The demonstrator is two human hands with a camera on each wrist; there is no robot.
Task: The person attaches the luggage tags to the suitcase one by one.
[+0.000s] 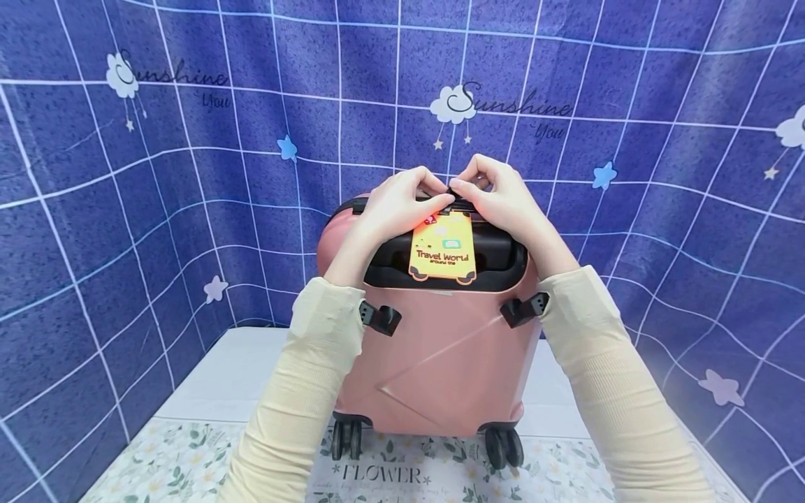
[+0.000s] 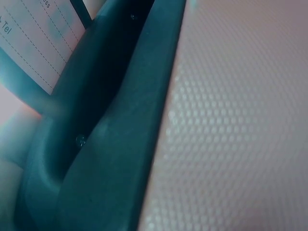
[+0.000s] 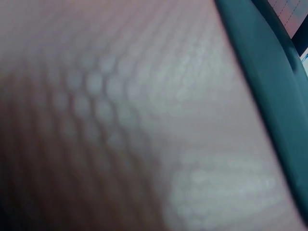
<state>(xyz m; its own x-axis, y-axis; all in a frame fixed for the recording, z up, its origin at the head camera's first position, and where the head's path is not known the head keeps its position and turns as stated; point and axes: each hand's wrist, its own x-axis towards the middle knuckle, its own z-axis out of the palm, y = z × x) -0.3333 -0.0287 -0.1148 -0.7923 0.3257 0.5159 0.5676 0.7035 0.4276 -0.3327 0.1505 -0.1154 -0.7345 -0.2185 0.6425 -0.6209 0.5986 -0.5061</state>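
A pink hard-shell suitcase (image 1: 440,356) stands upright, with a black recessed panel (image 1: 383,255) near its top. A yellow luggage tag (image 1: 443,251) printed "Travel World" hangs against that panel. Above the tag, my left hand (image 1: 397,204) pinches its dark strap between thumb and fingers. My right hand (image 1: 505,199) meets it from the other side, thumb and fingertips pinching the strap near the top handle. Fingers hide most of the strap. In the left wrist view the tag's lined back (image 2: 41,36) shows; in the right wrist view the textured pink shell (image 3: 120,106) fills most of the picture.
Black wrist camera mounts (image 1: 382,318) sit below both cuffs, in front of the shell. Black caster wheels (image 1: 503,447) rest on a flower-printed mat (image 1: 207,454) over a white surface (image 1: 245,370). A blue checked curtain (image 1: 207,175) surrounds the back and sides.
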